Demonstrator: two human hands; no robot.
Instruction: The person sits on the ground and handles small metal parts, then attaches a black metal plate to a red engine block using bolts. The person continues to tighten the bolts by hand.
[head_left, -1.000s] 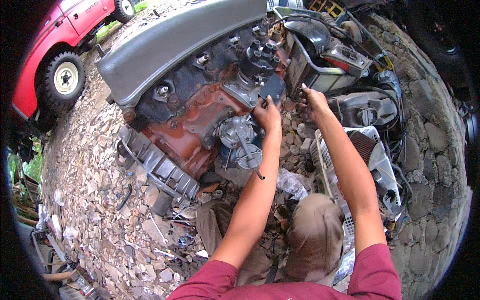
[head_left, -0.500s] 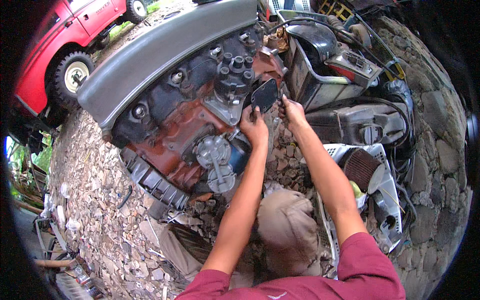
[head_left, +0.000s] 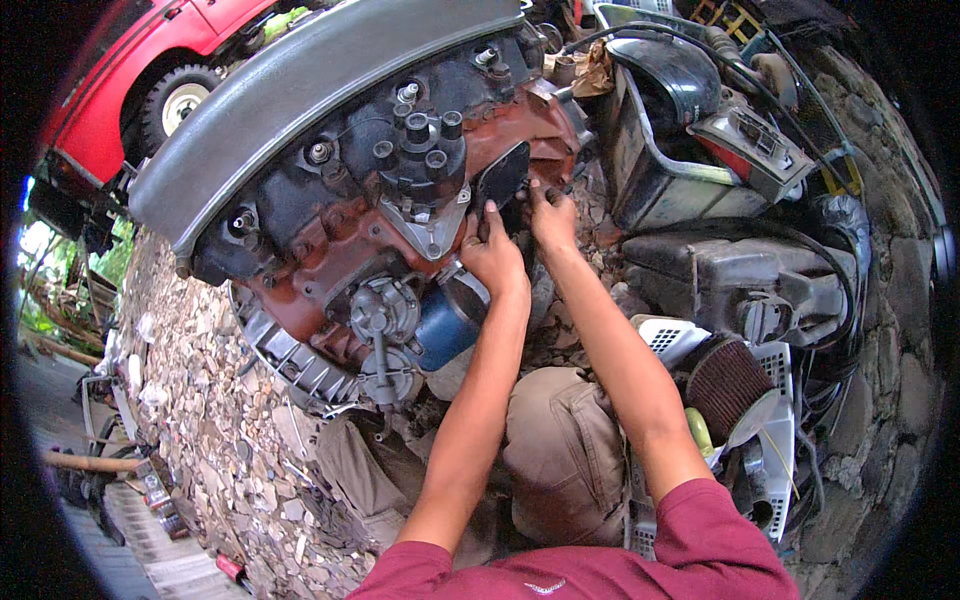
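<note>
A flat black cover plate with rounded corners stands against the side of a rusty red-brown engine block. At its lower edge my left hand is closed, thumb up against the plate. My right hand is pinched at the plate's lower right edge; what lies between those fingertips is hidden. Just left of the plate rises a black distributor cap with several round towers. A grey metal pump and a blue oil filter sit below, nearer to me.
A long dark grey panel lies along the engine's far side. To the right are a bin of parts, a black tank and a white crate holding a pleated air filter. Gravel covers the ground; a red vehicle stands far left.
The plate and both hands have shifted a little toward the engine, and the plate now sits closer against the block. My right fingers have come in to the plate's lower edge. The view has tilted.
</note>
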